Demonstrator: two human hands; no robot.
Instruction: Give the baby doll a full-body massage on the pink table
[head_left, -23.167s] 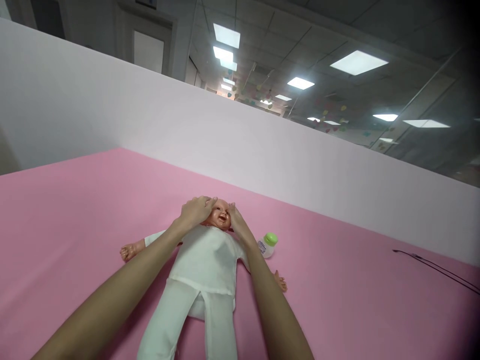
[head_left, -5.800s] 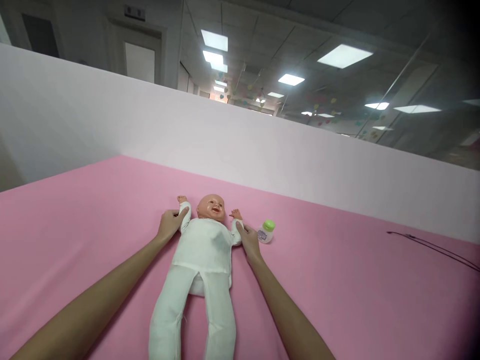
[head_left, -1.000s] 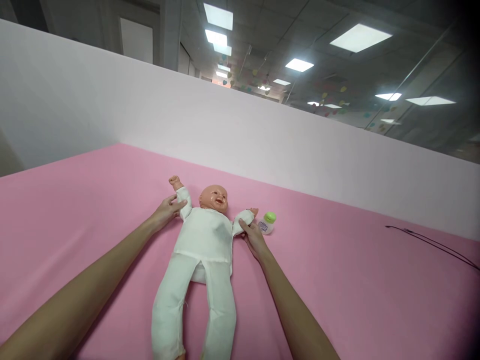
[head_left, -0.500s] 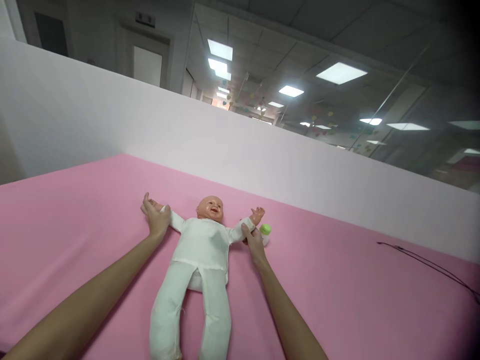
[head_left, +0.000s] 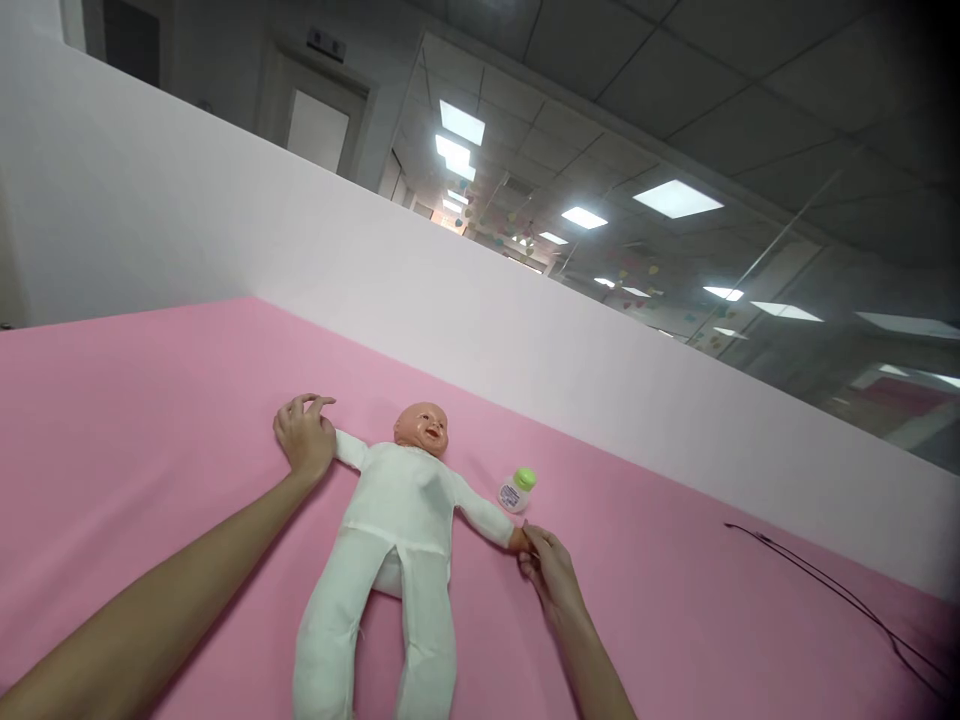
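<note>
Swung outward and lower since half a second ago: arm of the doll (head_left: 399, 500) nearer the green-capped bottle (head_left: 517, 490), right hand (head_left: 551, 575) along with it. On my feed I have the doll face up on the pink surface (head_left: 187, 420), between both hands. Right hand pinches the doll's hand, thumb against fingers. Left hand (head_left: 306, 435) covers the other sleeve end, fingers curved; I can't tell if it grips. Bottle sits just beside the outstretched arm.

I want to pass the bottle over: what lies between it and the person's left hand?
In the head view, the doll lies between the left hand and the green-capped bottle, with a strip of pink surface showing between doll and bottle.
</note>
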